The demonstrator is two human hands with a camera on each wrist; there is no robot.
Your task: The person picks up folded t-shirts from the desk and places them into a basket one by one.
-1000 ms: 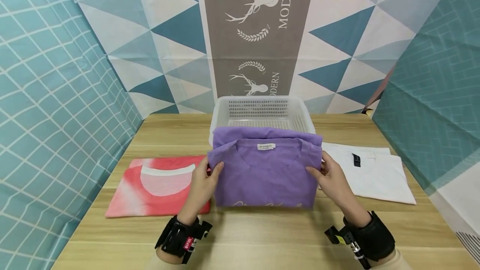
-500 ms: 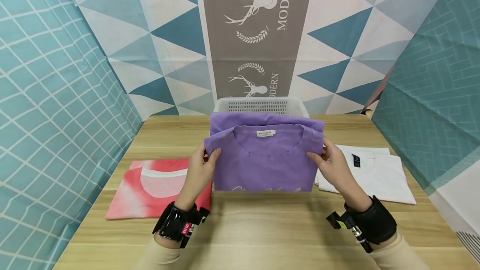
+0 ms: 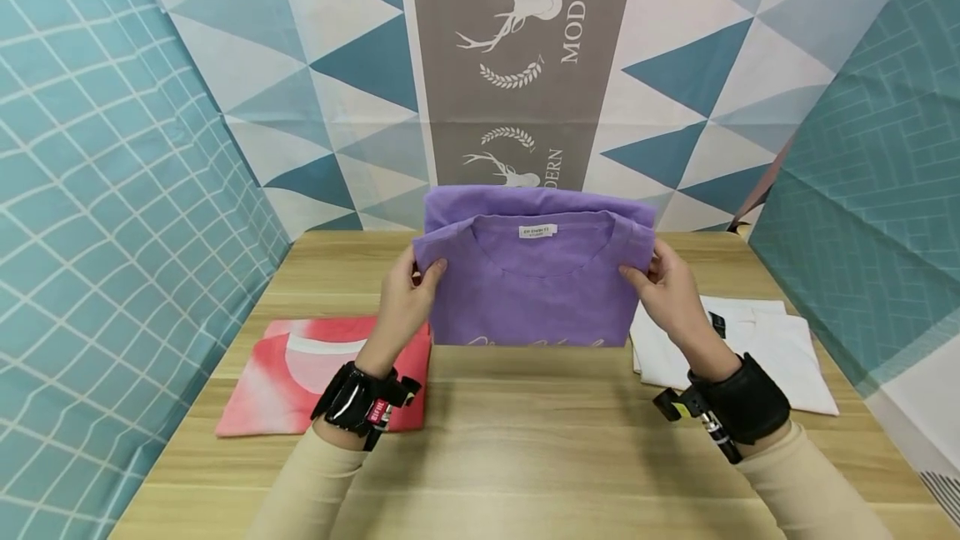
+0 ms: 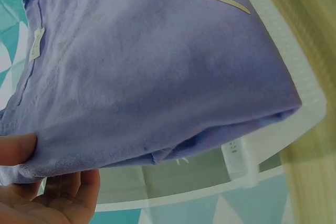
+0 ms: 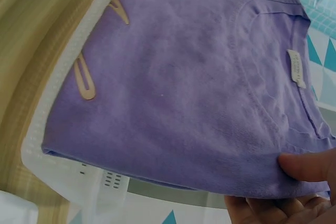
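Note:
A folded purple T-shirt (image 3: 536, 290) with a white neck label and pale lettering is held up by both hands in the head view. My left hand (image 3: 405, 294) pinches its left shoulder edge, thumb in front and fingers behind. On the other shoulder edge my right hand (image 3: 667, 290) has the same kind of pinch. Both wrist views show thumbs on top of the cloth and fingers beneath. Behind the shirt is a white plastic basket (image 5: 58, 174), hidden in the head view and partly visible in the wrist views.
A folded red and pink shirt (image 3: 258, 382) lies on the wooden table (image 3: 525, 457) at the left. At the right lies a folded white shirt (image 3: 772, 357) with a dark label. A patterned cloth wall (image 3: 352, 82) rises behind the table.
Both hands have raised the purple T-shirt and moved it away from me. The basket, visible behind it earlier, is now covered in the head view.

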